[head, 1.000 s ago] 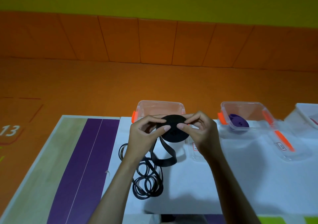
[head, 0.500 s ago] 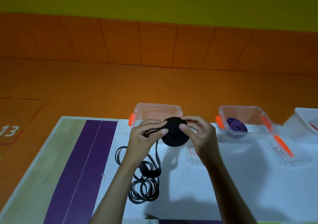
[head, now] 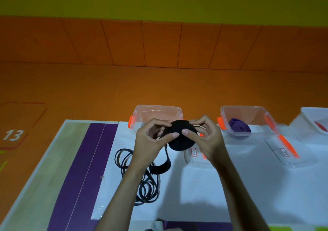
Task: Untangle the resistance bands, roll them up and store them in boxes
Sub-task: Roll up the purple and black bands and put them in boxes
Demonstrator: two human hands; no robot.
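Note:
A black resistance band is wound into a thick roll (head: 181, 136) held above the table between both hands. My left hand (head: 150, 142) pinches the roll's left side and the strap feeding into it. My right hand (head: 205, 138) grips the roll's right side, thumb on its face. The unrolled tail (head: 161, 166) hangs down to the table and ends in a heap of black loops (head: 145, 190). Behind the hands stands an open clear box (head: 156, 111) with orange clips. A second clear box (head: 246, 122) to the right holds a rolled purple band (head: 239, 127).
A clear lid (head: 195, 158) with a label lies under my right wrist. Another lid (head: 284, 151) with an orange clip lies right of it. A white box (head: 314, 122) with something red sits at the far right. A white sheet (head: 195, 186) covers the table.
The roll has turned a little in my hands and the hanging tail has shortened slightly. The loops on the table stay in a heap.

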